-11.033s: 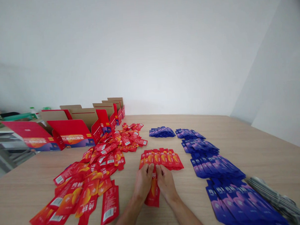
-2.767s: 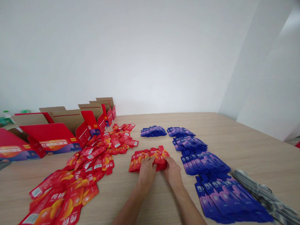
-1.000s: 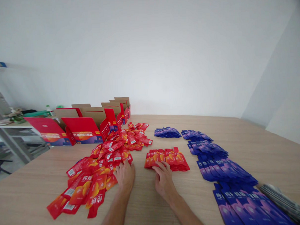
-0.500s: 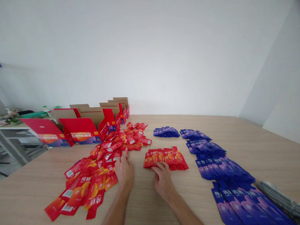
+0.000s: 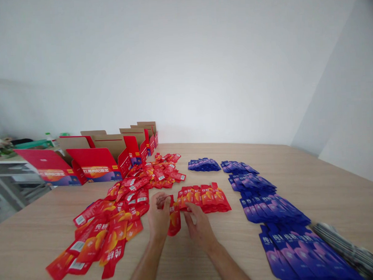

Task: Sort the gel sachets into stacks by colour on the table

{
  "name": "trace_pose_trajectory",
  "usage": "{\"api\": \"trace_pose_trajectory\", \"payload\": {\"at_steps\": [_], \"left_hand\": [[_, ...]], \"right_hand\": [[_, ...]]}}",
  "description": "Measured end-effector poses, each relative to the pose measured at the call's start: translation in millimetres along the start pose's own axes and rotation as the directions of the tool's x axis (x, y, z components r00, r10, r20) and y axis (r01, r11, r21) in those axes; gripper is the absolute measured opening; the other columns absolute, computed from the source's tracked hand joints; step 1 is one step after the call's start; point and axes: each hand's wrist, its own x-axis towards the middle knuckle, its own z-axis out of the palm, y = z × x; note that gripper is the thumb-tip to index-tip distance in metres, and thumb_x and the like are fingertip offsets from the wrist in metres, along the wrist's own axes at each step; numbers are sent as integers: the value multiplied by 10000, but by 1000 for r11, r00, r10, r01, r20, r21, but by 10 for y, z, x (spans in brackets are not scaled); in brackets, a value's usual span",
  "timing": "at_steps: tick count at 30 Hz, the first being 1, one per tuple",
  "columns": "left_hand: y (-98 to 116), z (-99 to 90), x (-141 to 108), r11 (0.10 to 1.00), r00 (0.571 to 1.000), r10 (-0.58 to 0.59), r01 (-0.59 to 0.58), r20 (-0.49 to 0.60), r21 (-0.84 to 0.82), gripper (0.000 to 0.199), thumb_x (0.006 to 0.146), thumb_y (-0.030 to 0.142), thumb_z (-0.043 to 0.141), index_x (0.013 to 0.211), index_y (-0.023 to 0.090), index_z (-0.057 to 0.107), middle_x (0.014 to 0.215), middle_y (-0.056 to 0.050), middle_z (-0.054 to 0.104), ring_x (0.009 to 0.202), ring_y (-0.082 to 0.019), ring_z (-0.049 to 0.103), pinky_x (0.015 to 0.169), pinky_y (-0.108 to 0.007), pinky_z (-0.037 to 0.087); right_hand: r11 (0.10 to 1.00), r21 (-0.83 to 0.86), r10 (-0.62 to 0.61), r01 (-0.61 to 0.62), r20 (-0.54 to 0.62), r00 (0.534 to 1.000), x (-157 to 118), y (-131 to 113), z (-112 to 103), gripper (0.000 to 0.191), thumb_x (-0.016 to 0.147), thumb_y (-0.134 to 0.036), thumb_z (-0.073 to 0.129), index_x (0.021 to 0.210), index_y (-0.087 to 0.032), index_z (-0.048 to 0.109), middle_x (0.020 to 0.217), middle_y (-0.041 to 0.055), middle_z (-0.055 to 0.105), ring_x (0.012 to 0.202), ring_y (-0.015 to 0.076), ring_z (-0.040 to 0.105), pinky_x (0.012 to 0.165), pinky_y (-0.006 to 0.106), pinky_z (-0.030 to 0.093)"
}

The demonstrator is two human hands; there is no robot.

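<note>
My left hand [image 5: 159,216] pinches a single red pouch [image 5: 175,219] by its upper part, thumb in front, held just above the table. To its right is an overlapping row of red pouches [image 5: 208,197]. My right hand [image 5: 199,226] lies at the near left edge of that row, thumb and fingers apart, with its fingertips at the pouches; whether they press on them I cannot tell. Left of my left hand spreads a loose heap of red pouches [image 5: 113,228], some face up and some showing barcode labels.
Open red cartons [image 5: 95,169] stand along the table's left side. Fanned stacks of dark blue pouches [image 5: 273,206] run down the right, with another blue stack [image 5: 204,164] at the back. A tied grey bundle [image 5: 346,248] lies at the right edge of the wooden table [image 5: 266,153].
My left hand has lifted one red pouch from the heap and brought it right, beside the row. My right hand has drawn slightly back toward the row's near left corner.
</note>
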Motion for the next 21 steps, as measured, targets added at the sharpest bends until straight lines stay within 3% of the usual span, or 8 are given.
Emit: {"api": "trace_pose_trajectory", "payload": {"at_steps": [2,5,7,9,12,14,18,21], "left_hand": [[49,52,-55,997,995,-40,45,95,-59,274,798,433,623,939,201,588,870,-48,695,800,-181,669,755,-298,544],[84,109,-95,983,980,-68,98,187,-157,284,758,441,670,873,195,590,820,-37,690,777,-174,663,741,-287,538],[77,130,-101,961,962,-106,164,250,-223,330,739,457,694,901,183,607,831,-42,698,775,-172,659,724,-278,531],[58,139,-101,935,926,-146,244,347,-258,382,738,487,698,932,162,639,846,-52,705,763,-169,649,686,-260,515],[31,146,-105,933,855,-172,300,489,-197,404,747,536,679,780,133,663,696,-16,650,614,-126,561,548,-212,422],[21,153,-107,954,854,-170,267,491,-134,419,748,544,672,652,140,615,580,24,557,534,-94,464,489,-200,340],[3,161,-102,979,918,-121,174,378,-108,401,786,537,624,654,162,568,576,44,509,541,-90,425,491,-199,321],[-20,156,-95,957,926,-173,238,335,-165,427,799,575,587,653,181,515,563,61,454,516,-83,390,468,-200,293]], "right_hand": [[989,111,88,-100,104,991,-1,-72,-16,350,964,-430,476,1181,-204,632,990,62,709,840,182,639,779,292,499],[961,202,143,-189,222,964,5,-127,-23,405,946,-523,469,876,-177,668,733,10,652,628,136,552,582,227,410],[939,241,190,-244,226,955,12,-126,-23,459,923,-569,482,750,-169,625,650,-9,590,574,119,486,531,218,348],[913,285,231,-291,225,947,17,-111,-25,461,907,-585,499,747,-167,609,633,-20,559,561,112,458,519,215,323],[890,320,259,-324,231,938,24,-95,-30,449,890,-585,527,741,-167,598,622,-28,532,548,104,433,506,212,302],[871,347,270,-348,252,929,27,-99,-30,459,880,-594,535,726,-165,590,610,-29,520,536,101,419,496,212,294],[828,422,219,-368,362,906,27,-155,-36,486,877,-620,520,785,-155,625,659,-10,565,554,107,445,517,214,331],[855,405,147,-323,409,901,29,-226,-55,498,891,-614,499,785,-149,642,703,3,590,589,114,468,545,214,346]]}}
